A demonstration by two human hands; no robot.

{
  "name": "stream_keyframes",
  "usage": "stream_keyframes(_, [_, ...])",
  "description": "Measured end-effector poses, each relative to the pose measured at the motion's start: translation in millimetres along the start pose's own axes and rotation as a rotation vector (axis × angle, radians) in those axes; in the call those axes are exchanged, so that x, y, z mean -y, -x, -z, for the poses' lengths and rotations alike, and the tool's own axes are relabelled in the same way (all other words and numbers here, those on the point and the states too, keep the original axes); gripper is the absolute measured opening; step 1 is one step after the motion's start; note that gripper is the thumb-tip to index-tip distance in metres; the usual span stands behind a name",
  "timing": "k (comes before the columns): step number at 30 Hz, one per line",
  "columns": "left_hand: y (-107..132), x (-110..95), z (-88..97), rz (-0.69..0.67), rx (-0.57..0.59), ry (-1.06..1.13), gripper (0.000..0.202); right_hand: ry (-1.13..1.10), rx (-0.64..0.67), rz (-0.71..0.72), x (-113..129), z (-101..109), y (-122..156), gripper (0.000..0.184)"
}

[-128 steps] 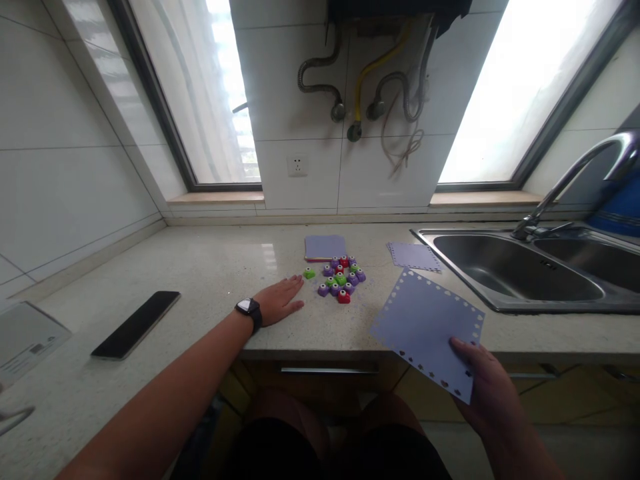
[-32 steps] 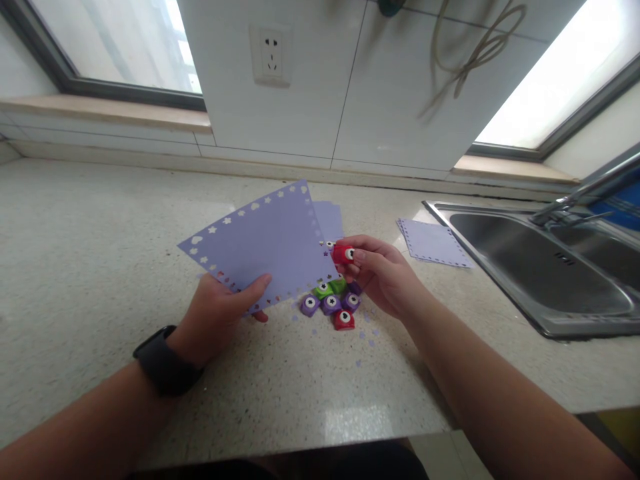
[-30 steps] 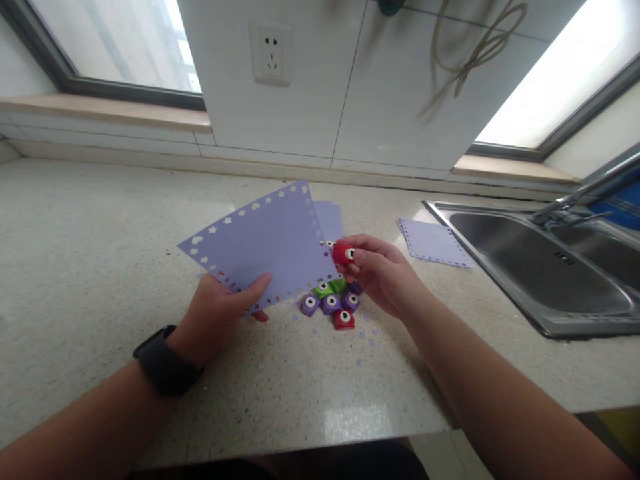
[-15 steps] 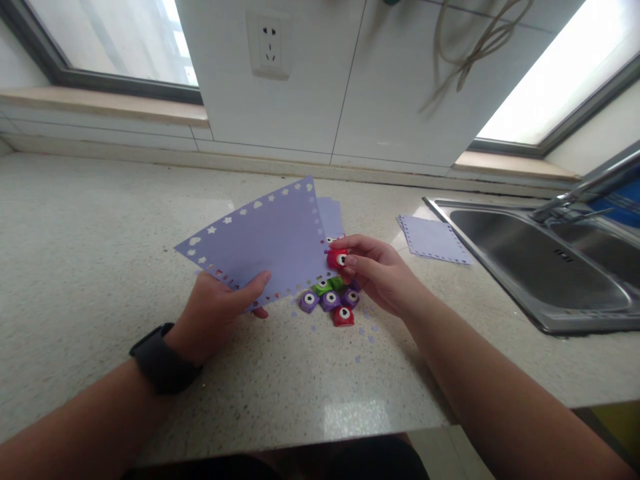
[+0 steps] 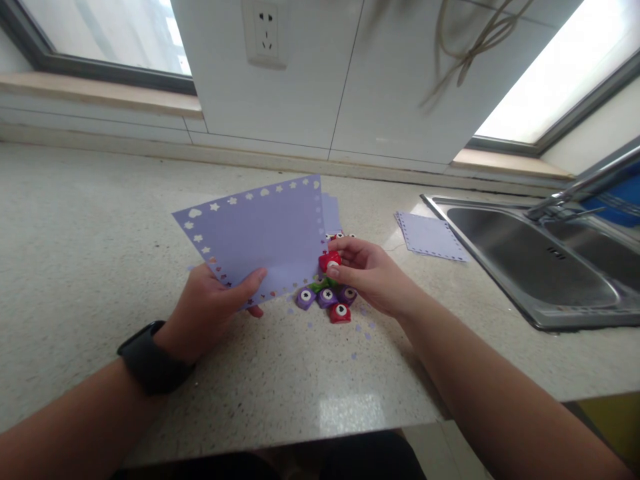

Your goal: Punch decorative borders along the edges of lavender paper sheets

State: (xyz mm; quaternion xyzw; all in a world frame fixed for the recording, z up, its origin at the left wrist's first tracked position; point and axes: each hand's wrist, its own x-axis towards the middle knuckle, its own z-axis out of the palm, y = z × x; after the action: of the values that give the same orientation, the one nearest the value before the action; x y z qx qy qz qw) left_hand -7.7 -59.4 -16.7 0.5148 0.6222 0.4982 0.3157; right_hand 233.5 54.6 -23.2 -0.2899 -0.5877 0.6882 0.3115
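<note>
My left hand (image 5: pixel 215 293) pinches a purple sheet of paper (image 5: pixel 260 233) at its lower left, thumb on top. Stars, hearts and flower shapes are cut out along the sheet's edges. Between the thumb and fingers of my right hand (image 5: pixel 367 270) is a red craft punch (image 5: pixel 330 261), at the sheet's lower right edge. Whether the paper sits in its slot I cannot tell. Several more punches lie just below on the counter, among them a purple punch (image 5: pixel 327 297), a red punch with a heart (image 5: pixel 341 313) and a green one (image 5: pixel 320 285) partly hidden by the sheet.
Tiny purple paper bits (image 5: pixel 367 335) are scattered on the speckled counter (image 5: pixel 250 393). Behind the held sheet lie more purple sheets (image 5: pixel 331 210). A stack of punched sheets (image 5: pixel 431 235) rests beside the steel sink (image 5: pixel 520 260). A socket (image 5: pixel 266 32) is on the wall.
The sheet has turned slightly clockwise, its left corner rising. My right hand has moved a little left with the red punch, which has tilted toward me.
</note>
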Motion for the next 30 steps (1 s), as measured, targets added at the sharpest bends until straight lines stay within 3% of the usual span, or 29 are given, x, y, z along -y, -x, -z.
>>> stream_keyframes(4, [0, -2, -0.3, 0.122, -0.024, 0.093, 0.022, 0.008, -0.006, -0.008, 2, -2, 1, 0.035])
stream_keyframes(8, [1, -1, -0.4, 0.161, -0.033, 0.144, 0.022, 0.026, -0.012, -0.012, 5, -3, 2, 0.036])
stream_keyframes(18, [0, -6, 0.8, 0.111, -0.003, 0.055, 0.025, -0.031, 0.018, -0.051, 11, -6, 3, 0.034])
stream_keyframes(24, [1, 0, 0.9, 0.061, -0.006, -0.014, 0.033, -0.041, 0.008, -0.061, 12, -8, 3, 0.033])
stream_keyframes(30, [1, 5, 3.2, 0.063, 0.015, -0.01, 0.029, -0.066, 0.006, -0.079, 11, -7, 3, 0.035])
